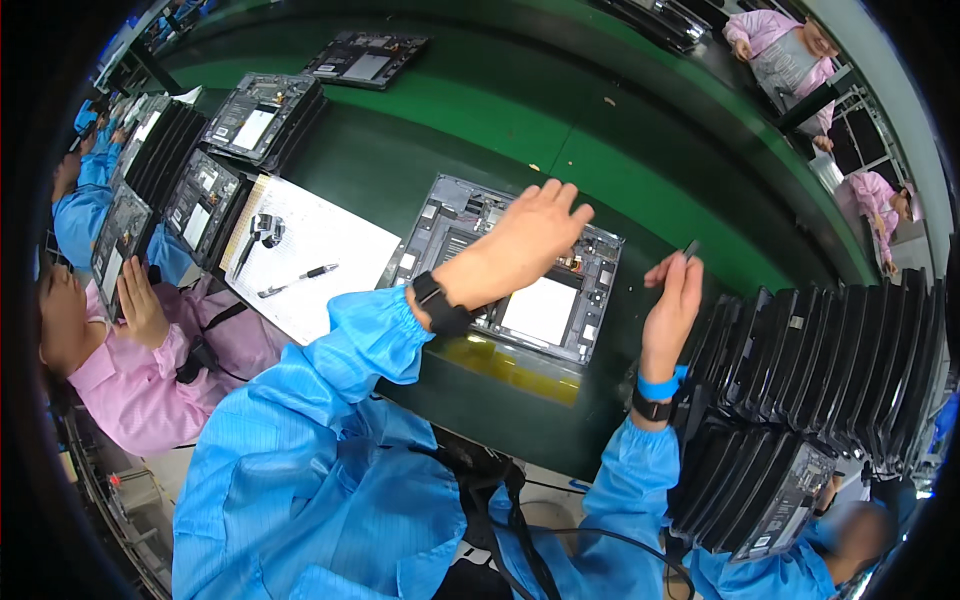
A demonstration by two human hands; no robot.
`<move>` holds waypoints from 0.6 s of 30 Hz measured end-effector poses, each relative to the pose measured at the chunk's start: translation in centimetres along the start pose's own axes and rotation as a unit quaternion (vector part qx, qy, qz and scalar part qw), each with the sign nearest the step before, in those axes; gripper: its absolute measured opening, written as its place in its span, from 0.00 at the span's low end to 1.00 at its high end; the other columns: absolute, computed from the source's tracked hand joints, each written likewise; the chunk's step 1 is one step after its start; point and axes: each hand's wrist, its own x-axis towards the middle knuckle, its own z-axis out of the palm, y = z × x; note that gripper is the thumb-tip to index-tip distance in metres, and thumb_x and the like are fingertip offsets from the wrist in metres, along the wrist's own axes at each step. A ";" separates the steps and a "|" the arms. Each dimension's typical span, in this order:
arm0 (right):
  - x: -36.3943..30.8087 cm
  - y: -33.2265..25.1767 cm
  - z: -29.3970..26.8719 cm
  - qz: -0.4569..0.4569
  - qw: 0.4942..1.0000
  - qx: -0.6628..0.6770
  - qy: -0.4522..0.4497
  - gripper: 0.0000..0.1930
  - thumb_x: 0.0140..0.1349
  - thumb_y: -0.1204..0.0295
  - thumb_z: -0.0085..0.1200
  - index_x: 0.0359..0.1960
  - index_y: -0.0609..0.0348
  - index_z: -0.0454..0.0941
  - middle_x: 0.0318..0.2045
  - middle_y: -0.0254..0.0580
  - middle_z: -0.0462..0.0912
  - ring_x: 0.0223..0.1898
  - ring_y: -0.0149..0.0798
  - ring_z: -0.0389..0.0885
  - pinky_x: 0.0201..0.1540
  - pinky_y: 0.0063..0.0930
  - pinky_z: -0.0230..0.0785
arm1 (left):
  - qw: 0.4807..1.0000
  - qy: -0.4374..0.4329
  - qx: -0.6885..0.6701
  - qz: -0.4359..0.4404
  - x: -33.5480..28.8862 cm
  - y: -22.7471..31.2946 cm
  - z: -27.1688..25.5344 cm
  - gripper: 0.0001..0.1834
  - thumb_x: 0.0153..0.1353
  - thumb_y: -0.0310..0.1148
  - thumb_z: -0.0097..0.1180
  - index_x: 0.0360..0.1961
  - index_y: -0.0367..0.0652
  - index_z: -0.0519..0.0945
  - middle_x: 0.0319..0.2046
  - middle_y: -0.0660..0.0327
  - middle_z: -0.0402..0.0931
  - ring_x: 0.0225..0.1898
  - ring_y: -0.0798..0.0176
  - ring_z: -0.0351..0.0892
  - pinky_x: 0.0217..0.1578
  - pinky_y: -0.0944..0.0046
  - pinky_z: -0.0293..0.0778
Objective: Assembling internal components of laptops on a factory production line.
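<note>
An opened grey tablet chassis (590,320) with bare circuit parts and a white patch lies on the green belt in front of me. My left hand (525,240) reaches over its upper half, fingers spread, resting on or just above the board. To the right of the chassis, my right hand (675,295) is raised and pinches a small dark tool or part (691,247) between its fingertips. Both wrists wear dark straps over blue sleeves.
A row of upright dark tablet units (800,400) fills the right side. A white notepad (320,240) with a pen (298,281) lies left of the chassis. More open units (262,115) sit further left. A person in pink (140,360) works at my left.
</note>
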 end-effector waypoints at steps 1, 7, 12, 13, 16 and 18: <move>-1.2 0.2 -0.5 0.024 0.999 -0.029 -0.006 0.15 0.80 0.64 0.41 0.42 0.63 0.74 0.33 0.37 0.79 0.35 0.32 0.76 0.42 0.29 0.69 | 1.000 0.011 0.004 -0.022 -0.9 0.1 -1.6 0.19 0.58 0.32 0.64 0.48 0.36 0.76 0.45 0.49 0.73 0.50 0.47 0.73 0.51 0.50 0.71; -8.2 0.8 2.3 0.119 0.967 0.226 -0.012 0.15 0.82 0.65 0.37 0.38 0.63 0.66 0.68 0.60 0.71 0.61 0.37 0.74 0.65 0.31 0.65 | 0.911 0.087 -0.236 -0.326 -13.0 -4.0 -2.6 0.33 0.72 0.39 0.53 0.72 0.32 0.62 0.70 0.45 0.65 0.73 0.48 0.61 0.71 0.55 0.58; -9.1 -0.1 3.5 0.130 0.962 0.241 0.022 0.15 0.82 0.66 0.36 0.35 0.61 0.63 0.68 0.61 0.70 0.63 0.37 0.73 0.67 0.30 0.63 | 0.921 0.132 -0.285 -0.228 -13.2 1.4 -2.0 0.36 0.67 0.35 0.55 0.73 0.34 0.61 0.73 0.47 0.59 0.77 0.46 0.51 0.75 0.47 0.44; -9.4 0.8 3.0 0.139 0.965 0.221 0.015 0.15 0.82 0.66 0.36 0.36 0.61 0.64 0.68 0.61 0.70 0.63 0.38 0.73 0.67 0.31 0.64 | 0.952 0.175 -0.111 -0.226 -13.0 2.0 -3.9 0.36 0.65 0.33 0.56 0.72 0.33 0.61 0.74 0.45 0.58 0.77 0.44 0.51 0.75 0.47 0.46; -8.9 0.7 3.4 0.137 0.962 0.235 0.021 0.14 0.81 0.66 0.37 0.38 0.63 0.66 0.67 0.63 0.71 0.65 0.42 0.73 0.68 0.34 0.64 | 0.932 0.221 0.011 -0.287 -13.8 -0.9 -4.2 0.38 0.64 0.33 0.55 0.73 0.30 0.60 0.74 0.39 0.55 0.76 0.42 0.53 0.73 0.51 0.50; -9.0 -0.1 3.6 0.137 0.953 0.268 0.035 0.13 0.80 0.68 0.38 0.39 0.65 0.68 0.66 0.65 0.71 0.67 0.46 0.72 0.70 0.36 0.65 | 0.813 0.061 -0.398 -0.420 -14.4 -2.8 -4.0 0.39 0.67 0.36 0.52 0.75 0.31 0.56 0.75 0.41 0.54 0.77 0.50 0.52 0.73 0.54 0.50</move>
